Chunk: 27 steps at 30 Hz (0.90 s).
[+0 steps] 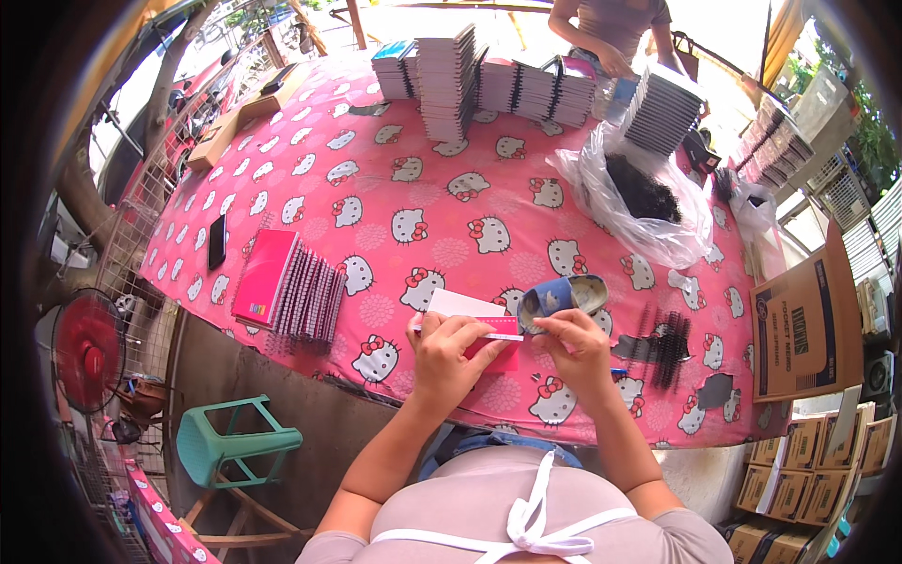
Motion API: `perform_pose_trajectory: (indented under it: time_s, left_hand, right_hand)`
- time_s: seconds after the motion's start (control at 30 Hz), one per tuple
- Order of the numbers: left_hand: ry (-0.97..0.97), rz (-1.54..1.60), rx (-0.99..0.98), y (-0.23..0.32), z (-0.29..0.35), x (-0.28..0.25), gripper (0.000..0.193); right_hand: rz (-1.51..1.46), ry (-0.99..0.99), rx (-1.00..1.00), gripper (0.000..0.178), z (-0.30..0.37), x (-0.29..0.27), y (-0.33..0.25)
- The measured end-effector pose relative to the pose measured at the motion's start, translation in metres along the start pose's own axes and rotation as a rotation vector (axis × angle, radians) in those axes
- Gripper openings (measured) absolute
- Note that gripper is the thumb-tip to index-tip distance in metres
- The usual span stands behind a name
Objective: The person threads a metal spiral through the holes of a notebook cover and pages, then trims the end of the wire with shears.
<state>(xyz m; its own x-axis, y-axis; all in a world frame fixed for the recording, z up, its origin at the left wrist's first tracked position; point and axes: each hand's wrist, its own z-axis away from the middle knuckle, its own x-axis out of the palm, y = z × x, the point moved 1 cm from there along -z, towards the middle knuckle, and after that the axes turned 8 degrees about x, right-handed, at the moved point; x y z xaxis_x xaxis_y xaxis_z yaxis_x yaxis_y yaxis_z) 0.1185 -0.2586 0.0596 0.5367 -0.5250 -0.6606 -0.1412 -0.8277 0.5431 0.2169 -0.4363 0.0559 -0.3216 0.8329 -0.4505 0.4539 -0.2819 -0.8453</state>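
My left hand [453, 350] grips a small unbound notepad [464, 305] with white sheets and a pink punched edge, holding it near the table's front. A pink piece, perhaps its cover, shows under that edge. Beside the pad's right end, my right hand [575, 346] has thumb and forefinger pinched together; whatever they hold is too small to make out. Just behind the right hand a blue cup [549, 299] lies tipped on its side. Black spiral binding coils [669, 350] lie in a heap to the right of that hand.
Pink spiral notebooks [266, 279] stand stacked at left, near a phone [217, 242]. Tall notebook stacks [445, 85] line the far side, where another person [620, 33] stands. A plastic bag [601, 202] holds black coils. A carton [803, 324] flanks the right edge; a green stool [211, 442] stands lower left.
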Motion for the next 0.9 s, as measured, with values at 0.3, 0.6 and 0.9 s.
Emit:
perform_pose_trajectory:
  time_s: [0.3, 0.6, 0.9]
  left_hand:
    - [0.022, -0.02, 0.003, 0.0, 0.004, 0.003, 0.019]
    - [0.051, -0.035, 0.015, 0.0, 0.007, 0.003, 0.021]
    - [0.038, -0.038, 0.01, 0.002, 0.01, 0.003, 0.023]
  right_hand:
    - [-0.05, -0.453, -0.02, 0.022, -0.022, -0.015, -0.008]
    - [-0.007, -0.347, 0.066, 0.024, -0.014, -0.006, -0.016]
    - [0.399, -0.22, -0.164, 0.011, -0.011, 0.0, -0.043]
